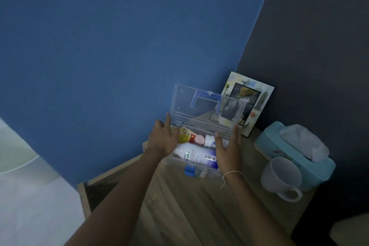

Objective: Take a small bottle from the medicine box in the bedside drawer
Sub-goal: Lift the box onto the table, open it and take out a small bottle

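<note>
A clear plastic medicine box [207,171] with a blue latch stands on the wooden bedside table [179,205], its transparent lid [199,106] raised upright. Inside lie a large white bottle [194,154], a small white bottle [210,141], a yellow-and-red pack [184,136] and a pink-capped item [199,139]. My left hand [162,140] rests at the box's left end with fingers spread, fingertips at the lid's left edge. My right hand [228,150] is at the right end, fingers extended up to the lid's right edge. Neither hand holds a bottle.
A picture frame [257,98] leans against the dark wall behind the box. A light-blue tissue box [289,156] and a white mug [281,177] stand at the right. The open drawer [95,187] shows at the lower left, beside the blue wall.
</note>
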